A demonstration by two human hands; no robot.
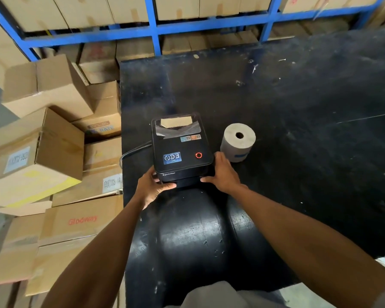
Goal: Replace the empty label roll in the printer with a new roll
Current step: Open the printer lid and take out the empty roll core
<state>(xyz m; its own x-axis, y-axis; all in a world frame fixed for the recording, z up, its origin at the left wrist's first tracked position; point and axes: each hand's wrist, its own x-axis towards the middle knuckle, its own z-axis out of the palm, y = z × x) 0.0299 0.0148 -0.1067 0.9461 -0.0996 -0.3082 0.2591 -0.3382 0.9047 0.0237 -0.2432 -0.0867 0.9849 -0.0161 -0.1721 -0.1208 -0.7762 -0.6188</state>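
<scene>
A black label printer (180, 150) sits on the black table (298, 130) with its lid closed and a red ring light on top. Through the lid's window a brown cardboard core shows. My left hand (152, 185) grips the printer's front left corner. My right hand (222, 174) grips its front right corner and side. A full label roll (237, 145) stands on end just right of the printer, a blue mark on its side, close behind my right hand.
Stacked cardboard boxes (53, 152) crowd the left side of the table. A blue metal rack (153, 30) with more boxes runs behind. A black cable (131, 151) leaves the printer's left side. The table's worn surface stretches to the right.
</scene>
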